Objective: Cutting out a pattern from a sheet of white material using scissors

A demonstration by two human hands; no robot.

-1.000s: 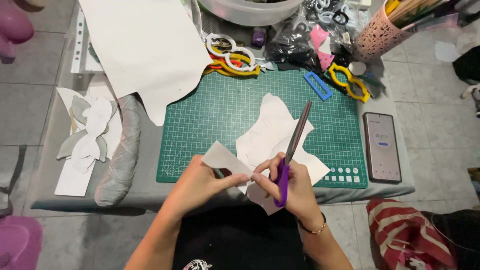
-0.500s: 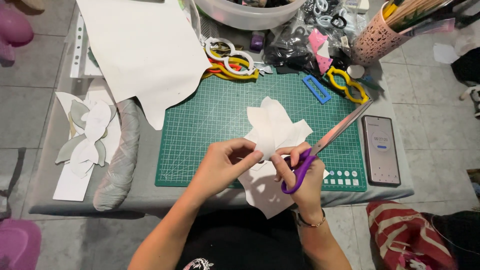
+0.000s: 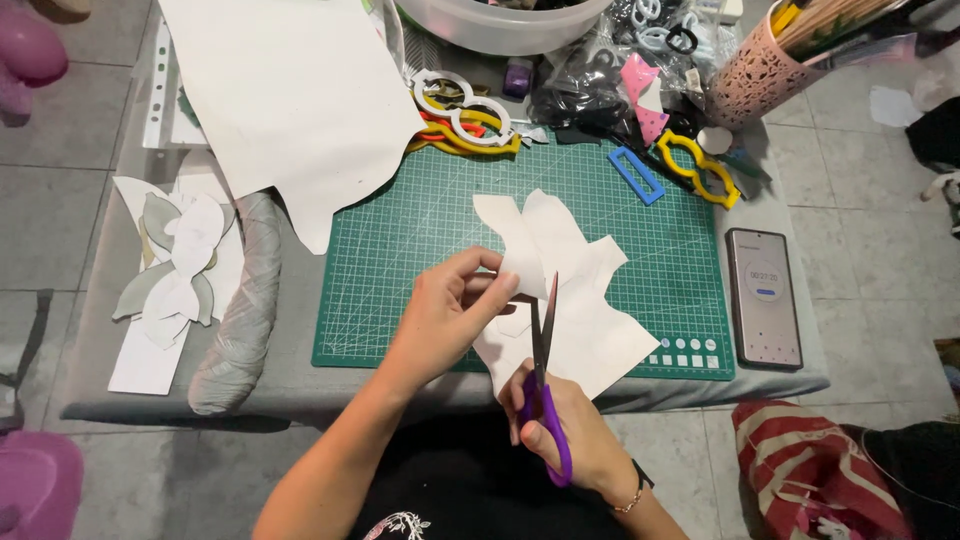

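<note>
The white sheet (image 3: 570, 290) being cut looks like thin, matt paper or card. The scissors (image 3: 543, 385) have dull grey metal blades and smooth purple plastic handles. Under them lies a green cutting mat (image 3: 420, 230), matt and rubbery, with a printed grid. The phone (image 3: 763, 297) has a glossy glass face. The pink pot (image 3: 755, 75) is pierced plastic.
</note>
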